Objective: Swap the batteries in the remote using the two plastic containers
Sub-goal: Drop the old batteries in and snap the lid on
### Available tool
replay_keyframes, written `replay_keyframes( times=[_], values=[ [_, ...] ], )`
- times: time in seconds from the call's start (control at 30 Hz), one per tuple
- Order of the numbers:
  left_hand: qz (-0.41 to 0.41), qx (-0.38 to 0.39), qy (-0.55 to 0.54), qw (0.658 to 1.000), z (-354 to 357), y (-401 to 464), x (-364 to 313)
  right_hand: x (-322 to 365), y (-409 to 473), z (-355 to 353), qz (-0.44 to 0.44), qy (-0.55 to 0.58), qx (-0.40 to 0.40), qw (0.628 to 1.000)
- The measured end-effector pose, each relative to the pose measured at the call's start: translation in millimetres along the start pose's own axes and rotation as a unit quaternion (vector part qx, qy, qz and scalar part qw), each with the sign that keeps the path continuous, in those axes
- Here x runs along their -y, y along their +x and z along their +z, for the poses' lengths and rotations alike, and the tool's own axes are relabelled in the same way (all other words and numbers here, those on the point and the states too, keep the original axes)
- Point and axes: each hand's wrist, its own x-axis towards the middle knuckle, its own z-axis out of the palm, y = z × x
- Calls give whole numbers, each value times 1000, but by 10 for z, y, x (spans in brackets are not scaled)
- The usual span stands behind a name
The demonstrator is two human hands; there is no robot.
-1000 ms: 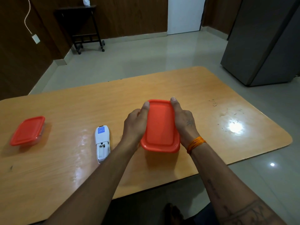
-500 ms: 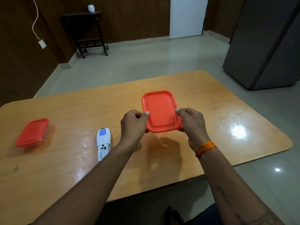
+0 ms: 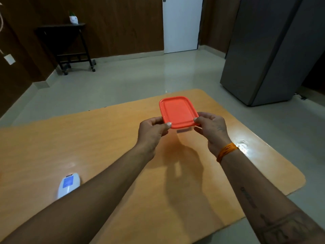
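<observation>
A plastic container with a red lid [image 3: 177, 110] is held up in the air above the wooden table [image 3: 98, 138]. My left hand [image 3: 152, 131] pinches its near left corner and my right hand [image 3: 212, 128] pinches its near right corner. Only the lid and a sliver of the clear tub beneath it show. The white remote [image 3: 69, 184] lies on the table at the lower left, back side up with a blue label, partly hidden by my left forearm. The second container is out of view.
The table's right edge and rounded corners run close to my right arm. Beyond the table are a tiled floor, a grey refrigerator [image 3: 270, 50] at the right, a dark side table [image 3: 70, 44] at the back left and a white door [image 3: 182, 23].
Both hands lifted the red-lidded container off the table and moved it away from me. My view tilted up, so the second container at the left dropped out of sight.
</observation>
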Motion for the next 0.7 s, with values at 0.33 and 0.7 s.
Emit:
replay_keyframes(
  times=[0.33, 0.7],
  values=[
    [8, 21, -5, 1000, 985, 1492, 366, 75, 1633, -203, 11, -56, -33, 998],
    [35, 6, 76, 996, 1503, 2284, 388, 119, 2422, -244, 8, -62, -62, 996]
  ],
)
